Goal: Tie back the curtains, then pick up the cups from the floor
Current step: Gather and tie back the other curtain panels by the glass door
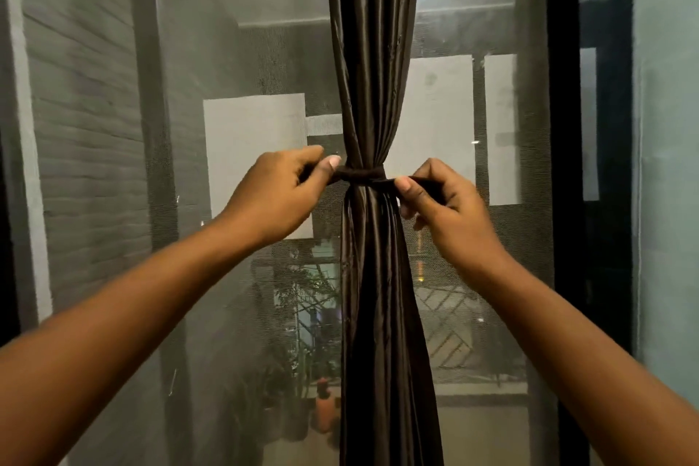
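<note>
two bare forearms, no sleeves; left hand [280,189], right hand [450,208], short nails.

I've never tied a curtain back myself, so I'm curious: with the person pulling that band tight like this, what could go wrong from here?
Two risks stand out.

1. The tie band is held only by fingertip pinches of the left hand and right hand. If either end slips, the knot could loosen.

2. The dark curtain looks glossy and slick, so a loose knot might slide down and let the gathered folds spread.

The cups are not in view, so nothing can be judged about them.
</note>
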